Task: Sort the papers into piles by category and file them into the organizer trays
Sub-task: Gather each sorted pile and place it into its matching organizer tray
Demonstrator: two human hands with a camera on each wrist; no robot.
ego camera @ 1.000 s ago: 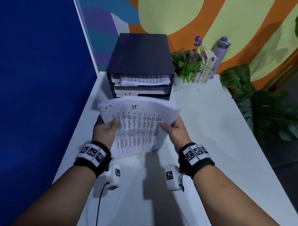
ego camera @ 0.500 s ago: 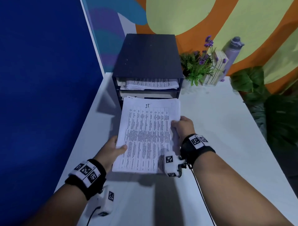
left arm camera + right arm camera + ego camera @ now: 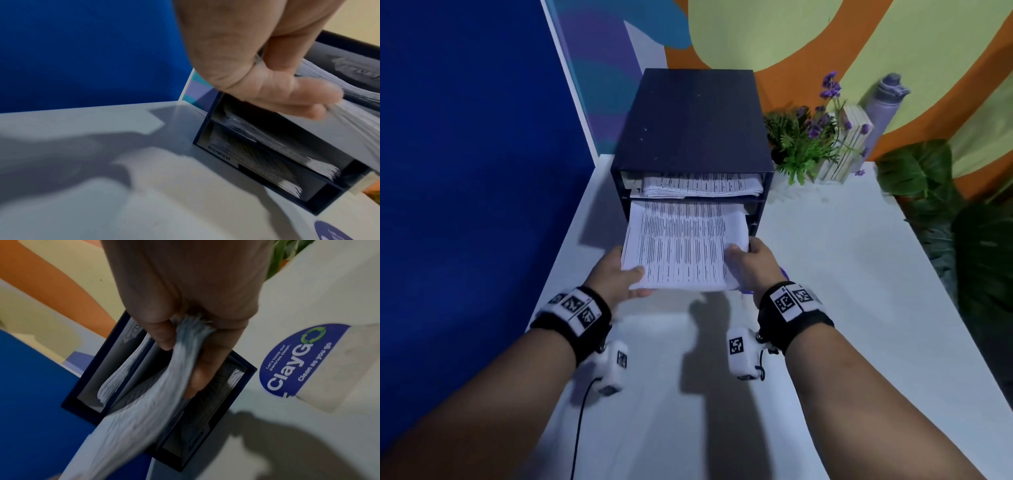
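A thick stack of printed papers [image 3: 681, 243] is held level, its far end inside the middle slot of the dark organizer [image 3: 693, 120]. My left hand [image 3: 619, 274] grips the stack's near left corner, thumb on top. My right hand [image 3: 748, 260] grips the near right corner, thumb over the sheets. In the left wrist view the left hand [image 3: 287, 91] curls under the stack [image 3: 349, 113]. In the right wrist view the right hand [image 3: 185, 353] clamps the stack [image 3: 148, 402] before the organizer [image 3: 236, 386]. The top tray holds another paper pile [image 3: 702, 185]. Lower trays [image 3: 257, 162] also hold papers.
The organizer stands at the back of the white table [image 3: 842, 274], against a blue partition [image 3: 465, 171]. A potted purple-flowered plant [image 3: 811, 140] and a grey bottle [image 3: 883, 106] stand to its right. A round blue sticker [image 3: 304, 360] lies on the table. Large green leaves [image 3: 962, 212] border the right edge.
The stack went from raised and bowed, to flat before the organizer, to partly slid into the middle slot. Both hands shifted to its near corners and moved forward.
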